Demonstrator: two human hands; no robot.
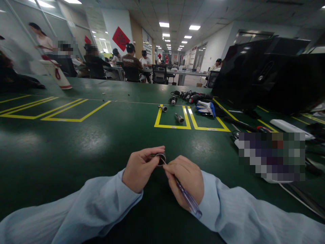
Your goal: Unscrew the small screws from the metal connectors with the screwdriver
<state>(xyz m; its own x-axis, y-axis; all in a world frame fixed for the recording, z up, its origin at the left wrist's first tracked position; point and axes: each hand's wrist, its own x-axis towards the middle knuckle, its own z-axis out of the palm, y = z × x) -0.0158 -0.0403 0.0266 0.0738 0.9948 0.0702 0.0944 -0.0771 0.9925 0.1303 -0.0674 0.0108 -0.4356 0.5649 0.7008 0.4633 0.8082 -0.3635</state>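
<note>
My left hand [142,166] pinches a small round metal cup-shaped piece [163,156], its open end turned toward my right hand. A screwdriver [189,198] with a clear purple handle is gripped in my right hand [186,178], its thin shaft reaching into the opening of that piece. How far the tip goes in is hidden. Both hands are just above the green table. Beyond them, a metal hole saw or socket-like bit [179,118] and a similar smaller-looking one [164,108] lie inside a yellow taped box.
Farther back lie a corded power drill [193,97] and a white-and-blue glove [206,107]. Black monitors [254,74] stand at the right, near a white power strip [291,129] and a blurred-out object. At the far left is a white-and-red bag [56,73]. People sit at desks beyond.
</note>
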